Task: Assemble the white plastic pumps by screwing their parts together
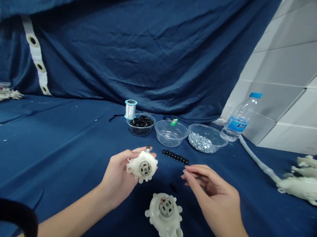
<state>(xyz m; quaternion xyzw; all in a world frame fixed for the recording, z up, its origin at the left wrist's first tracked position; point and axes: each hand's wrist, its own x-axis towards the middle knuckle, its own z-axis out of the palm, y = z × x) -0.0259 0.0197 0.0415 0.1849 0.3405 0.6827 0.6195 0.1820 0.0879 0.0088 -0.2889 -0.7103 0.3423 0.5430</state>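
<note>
My left hand (pixel 120 178) is closed around a cream plastic housing (pixel 135 165) with a round metal motor set in its face. A small metal piece with a black tip (pixel 147 148) sticks up from its top. My right hand (pixel 212 196) is raised to the right, thumb and fingertips pinched together; something tiny and pale may be between them, too small to name. A second cream motor housing (pixel 164 224) lies on the blue cloth below and between my hands. Just beyond my right fingertips is a row of black beads (pixel 175 157). A small dark piece (pixel 173 187) lies nearer.
Along the back stand a wire spool (pixel 130 110), a bowl of black parts (pixel 140 131), a clear bowl (pixel 170 140) and a bowl of small metal parts (pixel 215 145). A water bottle (pixel 237 123) stands to their right. More cream housings (pixel 304 188) lie far right.
</note>
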